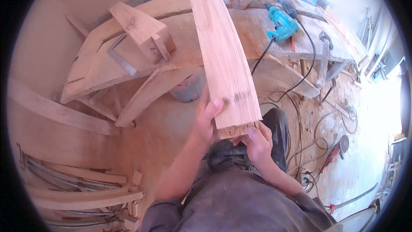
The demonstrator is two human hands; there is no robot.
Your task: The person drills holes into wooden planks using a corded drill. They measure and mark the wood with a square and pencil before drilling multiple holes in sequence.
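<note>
A thick, pale wooden board [225, 60] is held out in front of my body, its far end reaching over the workbench. My left hand [209, 118] grips its left edge near the close end, with the thumb on the upper face. At that same end, my right hand [259, 142] is closed on the lower right corner. Its thumb presses by the rough, notched end grain, and the fingers underneath are partly hidden. A dark smudge marks the board's face near my hands.
On the plank workbench [182, 38] lie a jointed wood piece [143, 30], a metal square [122, 56], a teal drill [282, 23] and a hammer [325, 56]. Cables and a red angle grinder [335, 154] lie on the right floor. Clamps and timber [86, 193] are stacked lower left.
</note>
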